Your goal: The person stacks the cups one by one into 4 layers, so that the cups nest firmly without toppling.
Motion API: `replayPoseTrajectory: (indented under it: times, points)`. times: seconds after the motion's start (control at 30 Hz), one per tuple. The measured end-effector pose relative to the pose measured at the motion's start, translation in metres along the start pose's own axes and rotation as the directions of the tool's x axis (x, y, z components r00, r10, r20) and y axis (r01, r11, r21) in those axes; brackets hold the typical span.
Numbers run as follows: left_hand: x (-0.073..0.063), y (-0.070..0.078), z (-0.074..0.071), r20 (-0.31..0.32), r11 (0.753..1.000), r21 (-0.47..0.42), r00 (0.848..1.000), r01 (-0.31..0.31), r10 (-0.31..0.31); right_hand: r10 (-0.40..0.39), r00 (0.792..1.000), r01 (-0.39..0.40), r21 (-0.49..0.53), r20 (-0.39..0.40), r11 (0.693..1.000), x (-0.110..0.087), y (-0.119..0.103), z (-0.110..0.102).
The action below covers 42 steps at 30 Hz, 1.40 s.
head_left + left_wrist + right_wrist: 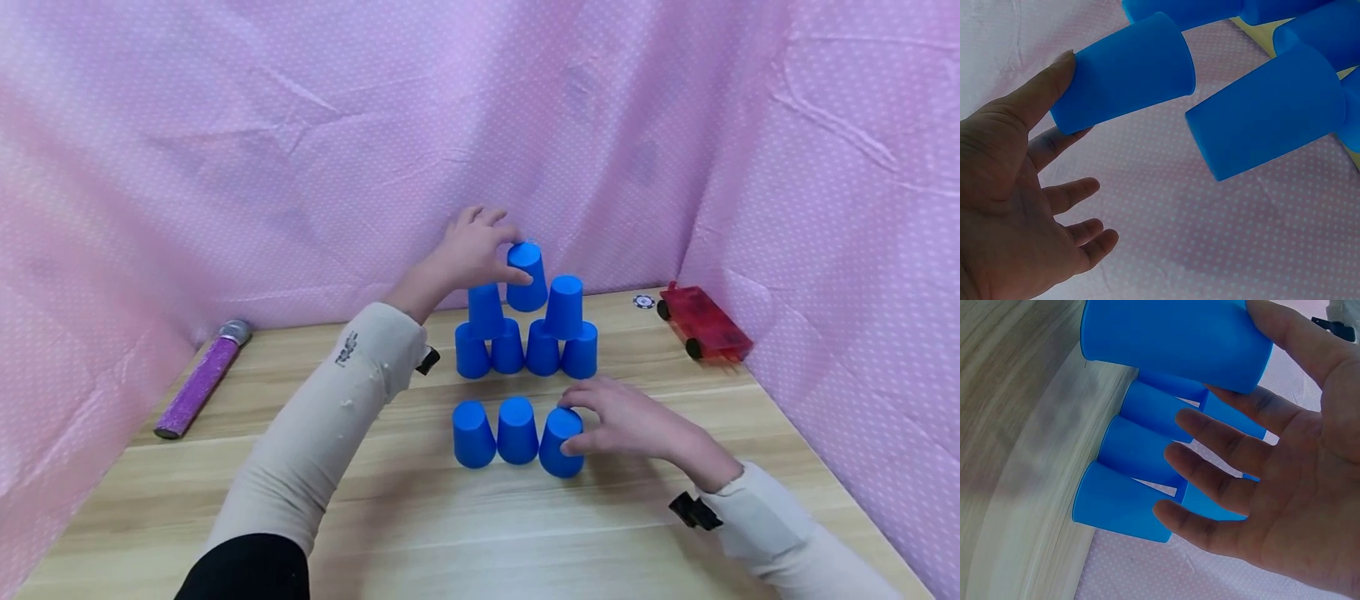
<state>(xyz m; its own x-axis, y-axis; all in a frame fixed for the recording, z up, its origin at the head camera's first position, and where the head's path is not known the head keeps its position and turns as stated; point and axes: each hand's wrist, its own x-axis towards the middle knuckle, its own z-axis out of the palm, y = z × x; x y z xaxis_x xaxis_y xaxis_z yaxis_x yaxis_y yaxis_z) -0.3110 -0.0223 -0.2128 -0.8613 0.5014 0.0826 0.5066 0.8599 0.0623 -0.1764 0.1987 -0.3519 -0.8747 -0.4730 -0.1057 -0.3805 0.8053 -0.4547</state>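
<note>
With thumb and fingers, our left hand [480, 250] pinched one upturned cup [528, 294], its axis near upright, over the gap between two second-tier cups [564, 308]; our right hand [628, 421] pinched the front row's right-end cup [556, 450].

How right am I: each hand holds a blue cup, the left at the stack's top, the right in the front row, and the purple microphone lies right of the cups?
Only the side is wrong: the head view shows the purple microphone left of the blue cups. The left hand and right hand hold theirs just as you say.
</note>
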Motion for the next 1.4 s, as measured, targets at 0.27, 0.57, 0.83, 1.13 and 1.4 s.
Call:
replayPoseTrajectory:
  times: [0.27, 0.57, 0.83, 1.13, 1.4]
  points:
    - [0.008, 0.000, 0.018, 0.045, 0.998, 0.037, 0.998, 0.041, -0.042, -0.003, 1.000, 0.003, 0.002, 0.001, 1.000, 0.001, 0.001, 0.000]
    - [0.011, 0.003, 0.035, 0.068, 0.995, 0.088, 0.996, 0.054, -0.060, -0.007, 1.000, 0.007, 0.005, -0.004, 1.000, 0.000, 0.002, 0.000]
    - [0.014, 0.007, 0.047, 0.074, 0.991, 0.103, 0.993, 0.080, -0.088, -0.008, 1.000, 0.008, 0.006, -0.007, 1.000, -0.001, 0.002, 0.000]
    - [0.015, 0.007, 0.049, 0.093, 0.990, 0.112, 0.991, 0.089, -0.100, -0.026, 1.000, 0.026, 0.000, -0.009, 1.000, 0.000, 0.001, -0.001]
    - [0.015, 0.006, 0.051, 0.090, 0.991, 0.091, 0.991, 0.094, -0.103, -0.019, 1.000, 0.019, 0.012, -0.008, 1.000, -0.001, 0.001, 0.000]
